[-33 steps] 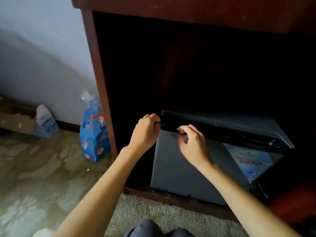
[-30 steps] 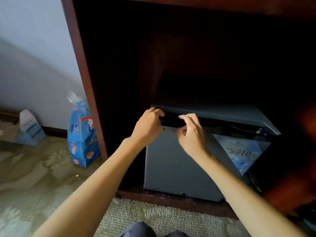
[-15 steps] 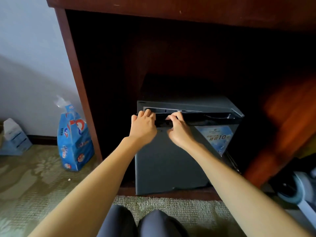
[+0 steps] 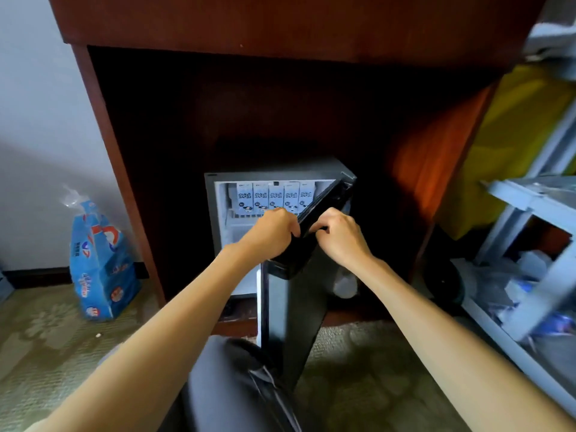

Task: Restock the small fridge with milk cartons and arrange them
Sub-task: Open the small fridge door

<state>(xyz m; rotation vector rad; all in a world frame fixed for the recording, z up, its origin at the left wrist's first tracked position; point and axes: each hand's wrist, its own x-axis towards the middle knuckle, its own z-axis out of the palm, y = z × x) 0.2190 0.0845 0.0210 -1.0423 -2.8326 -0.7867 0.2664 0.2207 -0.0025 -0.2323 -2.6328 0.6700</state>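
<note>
L hand (image 4: 271, 232) & R hand (image 4: 339, 238) fingers curl round fridge door (image 4: 296, 307) top; 5 blue-white milk cartons (image 4: 276, 196) upright in row.

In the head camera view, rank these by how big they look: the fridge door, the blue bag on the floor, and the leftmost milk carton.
1. fridge door
2. blue bag
3. leftmost milk carton, clearly smallest, though it sits farthest back.

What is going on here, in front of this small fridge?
A person sits low before a small fridge set under a wooden desk. The left hand and the right hand both grip the top edge of the fridge door, which stands partly open. Inside, five milk cartons stand upright in a row on the upper shelf.
</note>
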